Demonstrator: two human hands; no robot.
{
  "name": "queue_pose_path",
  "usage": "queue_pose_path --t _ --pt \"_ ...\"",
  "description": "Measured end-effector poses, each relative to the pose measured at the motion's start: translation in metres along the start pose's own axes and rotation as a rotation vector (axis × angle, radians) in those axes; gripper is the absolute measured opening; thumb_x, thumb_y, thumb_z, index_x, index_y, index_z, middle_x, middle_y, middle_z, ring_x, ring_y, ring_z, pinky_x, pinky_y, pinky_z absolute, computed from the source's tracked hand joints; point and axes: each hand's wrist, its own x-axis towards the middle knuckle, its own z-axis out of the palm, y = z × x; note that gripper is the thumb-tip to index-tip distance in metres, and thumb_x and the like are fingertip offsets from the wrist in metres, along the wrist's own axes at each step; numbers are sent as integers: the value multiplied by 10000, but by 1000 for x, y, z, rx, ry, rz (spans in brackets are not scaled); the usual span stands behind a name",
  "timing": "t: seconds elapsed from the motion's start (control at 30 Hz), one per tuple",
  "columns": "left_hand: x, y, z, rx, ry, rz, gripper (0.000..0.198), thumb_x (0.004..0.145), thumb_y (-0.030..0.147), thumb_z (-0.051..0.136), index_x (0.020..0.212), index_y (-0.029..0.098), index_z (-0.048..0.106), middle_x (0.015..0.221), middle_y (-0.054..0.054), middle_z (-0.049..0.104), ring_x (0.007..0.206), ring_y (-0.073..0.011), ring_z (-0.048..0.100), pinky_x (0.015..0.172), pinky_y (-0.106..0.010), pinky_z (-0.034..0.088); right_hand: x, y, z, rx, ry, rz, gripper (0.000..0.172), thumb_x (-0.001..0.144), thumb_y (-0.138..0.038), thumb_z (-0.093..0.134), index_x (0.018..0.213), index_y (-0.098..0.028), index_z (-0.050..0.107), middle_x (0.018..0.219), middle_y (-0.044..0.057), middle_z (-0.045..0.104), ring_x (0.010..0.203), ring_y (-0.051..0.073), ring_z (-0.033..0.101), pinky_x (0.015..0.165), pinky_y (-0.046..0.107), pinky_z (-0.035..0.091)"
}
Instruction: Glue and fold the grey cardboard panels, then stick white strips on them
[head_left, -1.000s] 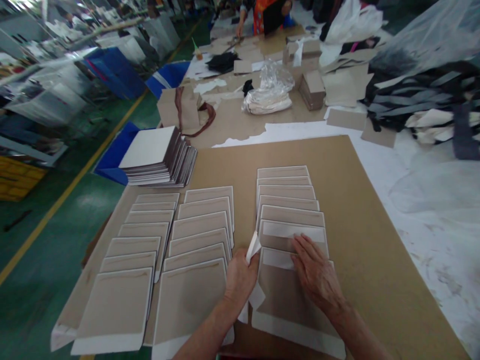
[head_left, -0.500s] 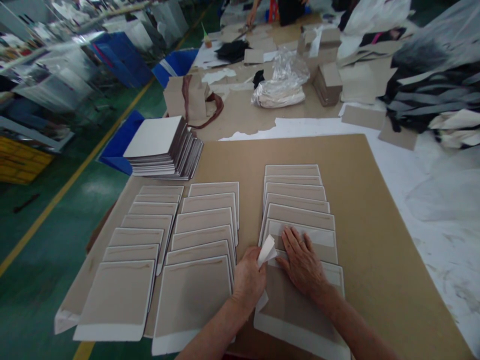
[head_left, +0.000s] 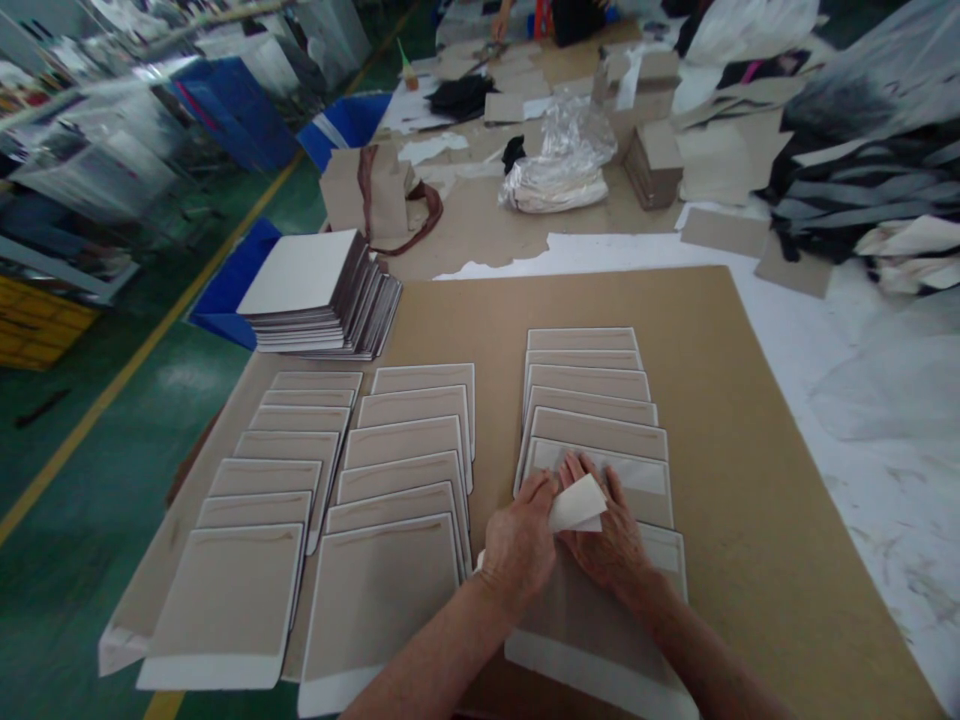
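My left hand (head_left: 519, 545) is closed round a folded piece of white paper or strip (head_left: 579, 503), whose end sticks out over my other hand. Fingers stretched out, my right hand (head_left: 611, 545) lies flat on the right column of overlapping beige panels (head_left: 592, 620), partly covered by the white piece. These panels have pale edges, and a lighter strip (head_left: 645, 475) shows on the one under my fingertips. To the left are two more overlapping columns, a middle column of panels (head_left: 382, 570) and a left column of panels (head_left: 225, 580).
A tall stack of boards (head_left: 300, 275) stands at the table's back left corner, beside a blue bin (head_left: 240, 290). Brown board (head_left: 750, 480) covers the table. Beyond lie a clear plastic bag (head_left: 559, 160), a cardboard stack (head_left: 652, 165) and dark cloth strips (head_left: 862, 190). Another person's hand (head_left: 501, 22) shows far back.
My left hand has moved right and slightly up with the white piece, now overlapping my right hand. My right hand stays on the panels. The view has shifted slightly.
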Motion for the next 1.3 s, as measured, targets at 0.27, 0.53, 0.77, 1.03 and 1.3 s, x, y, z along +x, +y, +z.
queue_pose_path --t 0.27,0.53,0.77,1.03,1.3 --pt "30 5 6 255 -115 37 595 898 141 432 1485 191 352 1608 -49 281 1091 -270 669 864 -415 598 2 -2 3 -20 68 -13 623 1008 -346 461 1556 -136 248 1583 139 261 1470 316 132 1166 588 164" --pt "29 -5 12 390 -138 61 641 892 87 392 1517 193 296 1629 -82 204 1003 -257 703 793 -400 616 -2 4 -12 79 17 -5 537 981 -317 506 1462 -89 437 1550 158 332 1466 319 151 1165 558 214" --pt "30 -16 16 392 -122 101 695 866 58 388 1536 190 258 1635 -87 187 1006 -238 688 815 -406 606 -30 35 -18 -36 40 184 566 1035 -393 350 1472 -32 366 1560 167 306 1466 302 154 1163 547 213" --pt "29 -15 22 448 -124 89 721 861 66 381 1552 196 221 1637 -109 157 903 -240 707 725 -397 614 -37 54 -12 -116 57 327 631 1042 -457 268 1528 -55 248 1579 179 251 1463 318 154 1143 589 188" --pt "29 -16 25 471 -131 99 740 834 62 404 1546 165 231 1644 -91 120 903 -227 708 716 -374 618 -26 29 -14 -88 0 200 573 969 -258 402 1513 -102 311 1590 115 255 1475 282 127 1172 555 141"
